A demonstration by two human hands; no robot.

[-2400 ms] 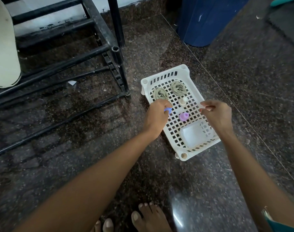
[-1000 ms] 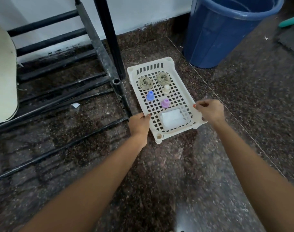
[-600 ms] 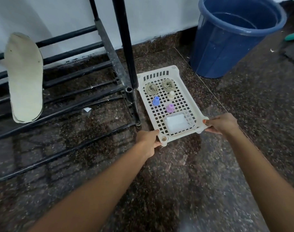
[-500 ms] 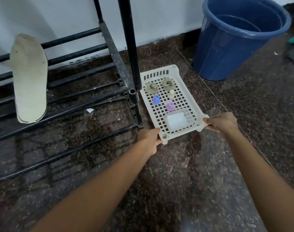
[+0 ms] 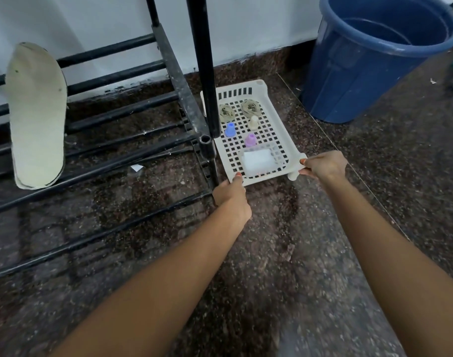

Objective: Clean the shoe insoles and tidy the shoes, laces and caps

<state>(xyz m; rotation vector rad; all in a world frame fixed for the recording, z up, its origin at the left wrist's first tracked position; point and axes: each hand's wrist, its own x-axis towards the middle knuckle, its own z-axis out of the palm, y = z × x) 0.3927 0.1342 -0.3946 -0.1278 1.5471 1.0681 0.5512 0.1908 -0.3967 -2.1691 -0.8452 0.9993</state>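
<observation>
A white perforated plastic tray (image 5: 276, 117) lies on the dark granite floor beside a black metal rack (image 5: 184, 99). Inside it are two coiled laces (image 5: 225, 112) (image 5: 250, 107), a blue cap (image 5: 230, 130), a cream cap (image 5: 253, 122), a purple cap (image 5: 250, 139) and a white block (image 5: 257, 161). My left hand (image 5: 231, 197) grips the tray's near left corner. My right hand (image 5: 324, 166) grips its near right corner. A pale insole (image 5: 37, 117) leans upright on the rack's bars at the left.
A blue bucket (image 5: 369, 63) stands at the back right, close to the tray's far end. The rack's black post (image 5: 204, 68) crosses in front of the tray's left side. A white wall runs along the back. A scrap of paper (image 5: 137, 168) lies under the rack.
My left hand put the blue cap in the tray. Both hands then took the tray's near corners and slid it away, close against the rack's post.
</observation>
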